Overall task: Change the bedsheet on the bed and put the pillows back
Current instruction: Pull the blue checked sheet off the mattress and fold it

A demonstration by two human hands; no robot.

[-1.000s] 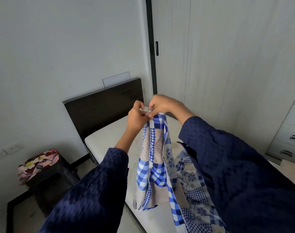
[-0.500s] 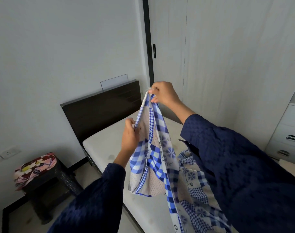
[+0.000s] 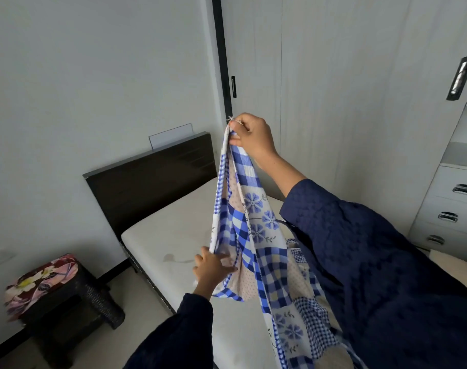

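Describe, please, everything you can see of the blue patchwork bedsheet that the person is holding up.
The bedsheet is thin, cotton-looking cloth printed as patchwork: blue-and-white checks, blue flowers and dotted beige squares. It hangs bunched in long folds, not yet spread. The right hand pinches its top corner high up; the left hand grips an edge lower down. Its lower part runs out of view above the bare mattress.

Single view, head-worn, looking forward and down over the bed (image 3: 171, 230) from close by. Headboard (image 3: 152, 182) at 10 o'clock, wardrobe (image 3: 346, 102) at 1 o'clock. Right hand (image 3: 253, 137) and left hand (image 3: 213, 267) near the lens.
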